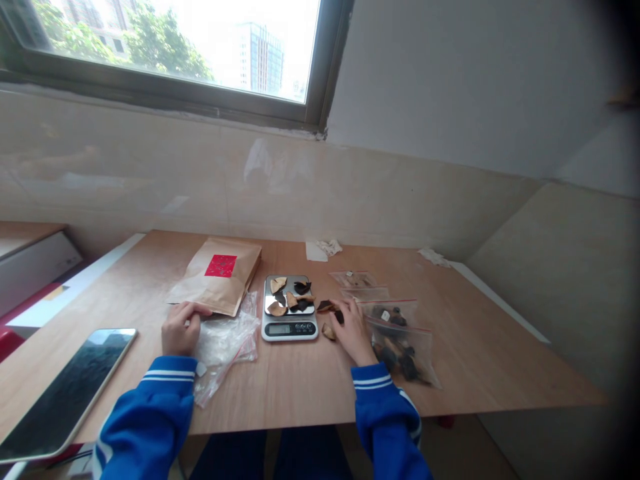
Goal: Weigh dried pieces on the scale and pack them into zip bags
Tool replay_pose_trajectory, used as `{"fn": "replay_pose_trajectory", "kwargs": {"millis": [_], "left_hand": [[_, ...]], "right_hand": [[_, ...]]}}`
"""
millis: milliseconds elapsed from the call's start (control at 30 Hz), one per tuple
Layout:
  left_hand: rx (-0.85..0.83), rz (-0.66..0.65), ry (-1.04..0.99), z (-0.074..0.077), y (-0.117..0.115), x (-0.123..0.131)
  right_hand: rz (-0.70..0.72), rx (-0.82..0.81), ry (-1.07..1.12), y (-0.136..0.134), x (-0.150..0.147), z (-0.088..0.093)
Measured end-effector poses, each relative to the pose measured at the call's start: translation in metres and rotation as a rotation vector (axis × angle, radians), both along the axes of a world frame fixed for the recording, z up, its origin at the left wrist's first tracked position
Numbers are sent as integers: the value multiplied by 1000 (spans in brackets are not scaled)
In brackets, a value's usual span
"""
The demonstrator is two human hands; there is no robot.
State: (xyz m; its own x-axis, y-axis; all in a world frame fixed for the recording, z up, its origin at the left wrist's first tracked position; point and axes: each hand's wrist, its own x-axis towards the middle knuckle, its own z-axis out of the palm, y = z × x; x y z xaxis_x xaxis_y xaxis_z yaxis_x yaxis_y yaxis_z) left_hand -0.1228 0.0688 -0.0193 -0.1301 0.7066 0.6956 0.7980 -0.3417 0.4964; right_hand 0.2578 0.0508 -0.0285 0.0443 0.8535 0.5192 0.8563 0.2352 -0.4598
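A small digital kitchen scale (290, 329) stands mid-table with several dried, curled pieces (277, 309), tan and dark like dried peel, on its metal plate. My right hand (350, 331) is just right of the scale, its fingers bent down over a dark dried piece (326, 306). A tan piece (329, 331) lies by its thumb. My left hand (182, 329) rests with fingers curled in at the lower edge of a brown paper bag (225, 285) with a red label. Crumpled clear plastic bags (227, 343) lie beside that hand.
On the right lie zip bags holding dark dried pieces (400, 357), with smaller zip bags (355, 279) behind. A tablet (67, 393) lies at the left front. Crumpled tissue (329, 247) sits near the tiled wall, another tissue (434, 257) at back right.
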Motion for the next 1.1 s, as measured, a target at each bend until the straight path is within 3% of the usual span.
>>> {"fn": "replay_pose_trajectory", "kwargs": {"millis": [133,267,467,600,833,967,1100], "left_hand": [[-9,-1,-9,-1,1,-2],[-14,-15,0,-3,3,-3],[-15,-24,24,-1,3,-1],[-15,-32,24,-1,2,0],[-21,-29,31,-1,2,-1],[-14,-28,31,-1,2,-1],[-14,-34,31,-1,2,-1]], "right_hand": [[-14,-64,-153,10,-8,5],[-39,-94,-82,14,-4,9],[241,-110,145,16,19,4],[120,-56,140,20,25,-7],[-91,-151,-137,33,16,-12],[-123,-154,-162,35,13,-12],[-113,-76,-49,34,12,-5]]}}
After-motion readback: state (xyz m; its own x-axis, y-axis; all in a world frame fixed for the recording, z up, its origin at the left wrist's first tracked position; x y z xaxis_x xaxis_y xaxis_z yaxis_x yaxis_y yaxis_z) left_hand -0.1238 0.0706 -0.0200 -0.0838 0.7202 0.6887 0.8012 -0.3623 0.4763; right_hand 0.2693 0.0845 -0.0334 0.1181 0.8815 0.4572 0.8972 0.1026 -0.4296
